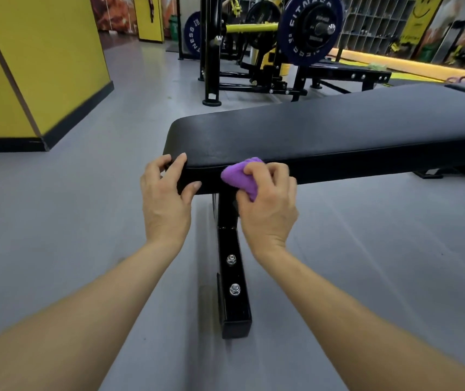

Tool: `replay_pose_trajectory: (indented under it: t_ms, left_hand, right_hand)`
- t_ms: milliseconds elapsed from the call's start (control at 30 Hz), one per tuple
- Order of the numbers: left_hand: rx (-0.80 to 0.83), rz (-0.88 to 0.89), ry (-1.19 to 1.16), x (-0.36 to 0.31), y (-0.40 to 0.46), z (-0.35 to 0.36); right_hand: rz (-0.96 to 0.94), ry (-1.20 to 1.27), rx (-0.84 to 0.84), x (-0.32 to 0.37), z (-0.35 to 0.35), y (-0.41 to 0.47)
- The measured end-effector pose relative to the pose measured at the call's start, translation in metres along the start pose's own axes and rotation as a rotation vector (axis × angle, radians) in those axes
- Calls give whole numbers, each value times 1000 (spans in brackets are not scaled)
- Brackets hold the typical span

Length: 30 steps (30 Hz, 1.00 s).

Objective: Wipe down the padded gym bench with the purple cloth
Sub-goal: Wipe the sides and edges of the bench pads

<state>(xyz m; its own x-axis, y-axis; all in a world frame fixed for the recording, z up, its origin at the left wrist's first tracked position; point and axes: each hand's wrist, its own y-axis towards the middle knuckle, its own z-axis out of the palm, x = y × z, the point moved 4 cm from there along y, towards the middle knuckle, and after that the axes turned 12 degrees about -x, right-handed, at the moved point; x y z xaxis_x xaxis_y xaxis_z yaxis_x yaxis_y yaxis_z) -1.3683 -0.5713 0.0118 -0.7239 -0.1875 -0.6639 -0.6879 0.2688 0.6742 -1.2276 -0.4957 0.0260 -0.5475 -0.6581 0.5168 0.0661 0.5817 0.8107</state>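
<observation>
Purple cloth [241, 177] is sitting bunched up in the right hand [268, 210], whose fingers [256, 168] are curling round it and pressing it on the near side edge of the black padded worktop [324, 131]. The left hand [166, 198] is holding the worktop's end corner, fingers spread on top and thumb on the side. A black metal leg [232, 272] with two bolts is standing below on the grey floor [84, 221]. Farther back, a blue weight plate [307, 29] is hanging on a rack, and a yellow wall [42, 52] is standing to the left.
</observation>
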Motion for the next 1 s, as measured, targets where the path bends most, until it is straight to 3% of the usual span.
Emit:
replay_pose_trajectory:
  t_ms: [133, 233, 400, 533, 600, 733, 1000]
  left_hand:
    - [1, -88, -69, 2, 2, -5]
    - [-1, -136, -64, 10, 6, -10]
    - [-19, -165, -88, 17, 9, -9]
    - [-34, -166, -137, 19, 8, -8]
    - [-30, -209, -186, 20, 7, -8]
    - [-24, -312, -281, 21, 9, -11]
    - [25, -347, -331, 31, 14, -14]
  right_hand:
    - [240, -28, -136, -33, -15, 21]
    - [278, -6, -214, -20, -3, 11]
    - [102, -31, -114, 17, 23, -16]
    - [-166, -42, -22, 8, 7, -6]
    - [-134, -42, -25, -8, -6, 5]
    - [125, -37, -154, -29, -14, 15]
    - [-179, 19, -133, 31, 29, -20]
